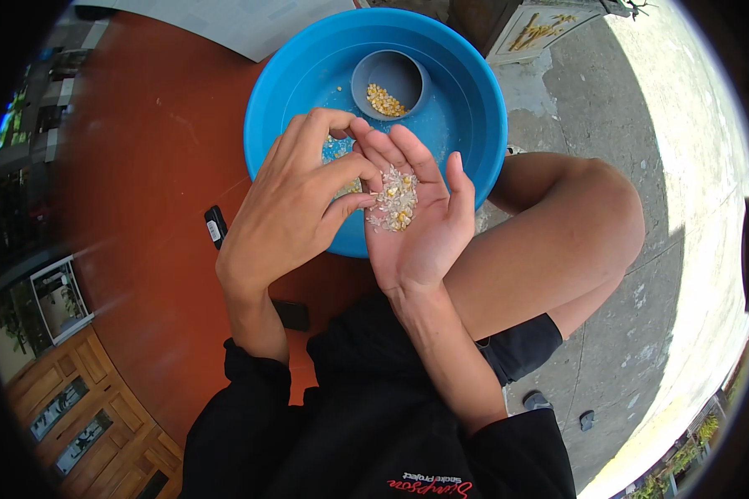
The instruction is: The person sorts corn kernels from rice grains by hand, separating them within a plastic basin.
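My right hand (pixel 416 208) is turned palm up and slightly cupped, holding a small heap of pale grains and husks with a few yellow kernels (pixel 398 200). Over its finger side reaches my left hand (pixel 295 195), palm down, thumb and index fingertips pinched together at the heap's edge. What lies between those fingertips is too small to make out. Both hands are above a round blue basin (pixel 466 100). Inside the basin stands a grey bowl (pixel 408 68) with yellow corn kernels (pixel 384 101) in it. More pale grains lie on the basin floor, partly hidden beneath my left hand.
On the reddish floor (pixel 141 191) are a small black object with a white label (pixel 215 227) and a dark flat object (pixel 291 315) by my left forearm. My bent leg (pixel 558 224) is right of the basin. Slippers (pixel 537 401) rest on grey concrete (pixel 591 333).
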A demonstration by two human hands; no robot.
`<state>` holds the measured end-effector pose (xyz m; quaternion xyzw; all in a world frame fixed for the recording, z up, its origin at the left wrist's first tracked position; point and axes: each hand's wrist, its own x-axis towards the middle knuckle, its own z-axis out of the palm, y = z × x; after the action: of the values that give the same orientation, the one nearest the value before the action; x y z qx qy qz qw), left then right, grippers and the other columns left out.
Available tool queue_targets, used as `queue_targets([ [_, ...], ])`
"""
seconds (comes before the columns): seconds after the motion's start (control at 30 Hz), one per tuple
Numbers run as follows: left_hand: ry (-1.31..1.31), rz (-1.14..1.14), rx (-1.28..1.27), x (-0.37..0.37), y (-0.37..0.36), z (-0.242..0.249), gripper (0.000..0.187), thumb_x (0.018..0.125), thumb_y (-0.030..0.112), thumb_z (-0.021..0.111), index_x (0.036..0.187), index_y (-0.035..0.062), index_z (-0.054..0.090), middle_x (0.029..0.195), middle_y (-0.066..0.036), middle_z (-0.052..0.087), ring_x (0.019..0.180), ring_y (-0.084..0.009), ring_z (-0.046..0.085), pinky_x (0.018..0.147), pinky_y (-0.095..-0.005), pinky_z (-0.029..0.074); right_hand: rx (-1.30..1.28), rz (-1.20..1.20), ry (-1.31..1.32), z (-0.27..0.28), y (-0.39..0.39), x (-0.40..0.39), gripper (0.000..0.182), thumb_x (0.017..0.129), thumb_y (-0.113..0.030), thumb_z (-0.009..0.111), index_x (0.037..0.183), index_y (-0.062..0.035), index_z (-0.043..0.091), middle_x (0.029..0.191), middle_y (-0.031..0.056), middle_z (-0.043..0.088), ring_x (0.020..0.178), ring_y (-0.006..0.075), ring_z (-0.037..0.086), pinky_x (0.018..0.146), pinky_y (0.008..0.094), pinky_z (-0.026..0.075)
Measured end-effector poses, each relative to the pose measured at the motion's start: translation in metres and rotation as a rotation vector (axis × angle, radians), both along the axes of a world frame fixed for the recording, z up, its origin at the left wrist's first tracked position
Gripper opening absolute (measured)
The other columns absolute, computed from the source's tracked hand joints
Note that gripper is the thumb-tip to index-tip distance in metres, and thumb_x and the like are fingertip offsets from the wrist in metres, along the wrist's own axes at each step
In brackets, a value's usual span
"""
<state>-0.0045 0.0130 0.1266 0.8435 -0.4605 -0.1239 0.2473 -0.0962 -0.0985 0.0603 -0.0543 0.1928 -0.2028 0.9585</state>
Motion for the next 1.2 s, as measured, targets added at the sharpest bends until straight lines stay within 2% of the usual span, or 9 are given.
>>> queue_targets([
  [0.3,-0.083,-0.057,-0.056,0.002,0.002,0.004,0.023,0.084,0.010,0.088,0.103,0.0096,0.075,0.138,-0.012,0.059,0.128,-0.0350,0.060,0.107,-0.0493,0.051,0.027,-0.019,-0.043,0.005,-0.003,0.000,0.070,0.115,-0.052,0.040,0.135,0.0083,0.068,0.143,0.0328,0.069,0.144,0.0452,0.060,0.130,0.0528,0.040],
  [0.5,0.053,-0.080,-0.042,0.004,-0.002,-0.005,0.025,0.084,0.008,0.088,0.105,0.0084,0.074,0.138,-0.016,0.056,0.131,-0.0379,0.059,0.111,-0.0503,0.050,0.018,-0.030,-0.051,-0.002,-0.005,-0.003,0.069,0.114,-0.051,0.041,0.134,0.0083,0.070,0.142,0.0327,0.070,0.144,0.0440,0.060,0.132,0.0524,0.038],
  [0.67,0.079,-0.105,-0.055,0.009,-0.001,-0.006,0.028,0.081,0.006,0.089,0.104,0.0077,0.072,0.135,-0.016,0.056,0.130,-0.0374,0.059,0.111,-0.0507,0.050,0.014,-0.022,-0.032,0.001,-0.007,-0.003,0.068,0.114,-0.050,0.042,0.132,0.0084,0.071,0.141,0.0315,0.071,0.143,0.0435,0.061,0.131,0.0520,0.039],
  [0.77,0.086,-0.099,-0.044,0.011,0.001,-0.003,0.028,0.080,0.005,0.090,0.101,0.0073,0.072,0.133,-0.015,0.057,0.129,-0.0367,0.060,0.112,-0.0510,0.050,0.017,-0.033,-0.032,0.005,-0.006,0.000,0.072,0.116,-0.051,0.033,0.133,0.0082,0.070,0.135,0.0285,0.074,0.138,0.0408,0.065,0.119,0.0480,0.049],
  [0.9,0.106,-0.041,-0.042,0.010,0.001,-0.003,0.029,0.077,0.005,0.091,0.100,0.0069,0.072,0.128,-0.013,0.058,0.126,-0.0354,0.062,0.110,-0.0504,0.051,0.027,-0.037,-0.091,0.006,-0.006,-0.001,0.072,0.117,-0.051,0.033,0.133,0.0084,0.070,0.136,0.0287,0.074,0.140,0.0436,0.063,0.122,0.0507,0.048],
  [0.97,0.078,-0.012,-0.131,0.007,-0.001,-0.008,0.028,0.079,0.011,0.092,0.099,0.0084,0.072,0.120,-0.009,0.060,0.117,-0.0317,0.064,0.100,-0.0478,0.053,0.029,-0.033,-0.099,0.005,-0.007,-0.001,0.071,0.116,-0.050,0.033,0.132,0.0083,0.070,0.136,0.0287,0.073,0.141,0.0443,0.062,0.123,0.0522,0.047],
  [1.0,0.064,0.004,-0.176,0.006,-0.001,-0.011,0.027,0.080,0.014,0.092,0.099,0.0091,0.072,0.115,-0.007,0.060,0.112,-0.0298,0.065,0.095,-0.0465,0.053,0.027,-0.037,-0.125,0.003,-0.008,-0.002,0.069,0.116,-0.050,0.036,0.132,0.0070,0.071,0.137,0.0280,0.073,0.144,0.0437,0.061,0.126,0.0527,0.044],
  [1.1,0.143,-0.001,-0.256,0.006,0.003,-0.022,0.027,0.080,0.012,0.092,0.101,0.0091,0.074,0.112,-0.007,0.062,0.108,-0.0286,0.065,0.092,-0.0438,0.055,0.044,-0.045,-0.193,-0.001,-0.011,-0.002,0.063,0.114,-0.048,0.044,0.132,0.0042,0.074,0.139,0.0264,0.074,0.148,0.0422,0.057,0.133,0.0535,0.036],
  [1.2,0.227,0.022,-0.285,0.003,0.005,-0.024,0.028,0.079,0.006,0.092,0.100,0.0050,0.072,0.113,-0.007,0.063,0.110,-0.0247,0.066,0.099,-0.0382,0.055,0.118,-0.053,-0.218,-0.002,-0.012,-0.002,0.063,0.114,-0.047,0.044,0.131,0.0052,0.073,0.138,0.0265,0.074,0.148,0.0428,0.057,0.133,0.0536,0.037],
])
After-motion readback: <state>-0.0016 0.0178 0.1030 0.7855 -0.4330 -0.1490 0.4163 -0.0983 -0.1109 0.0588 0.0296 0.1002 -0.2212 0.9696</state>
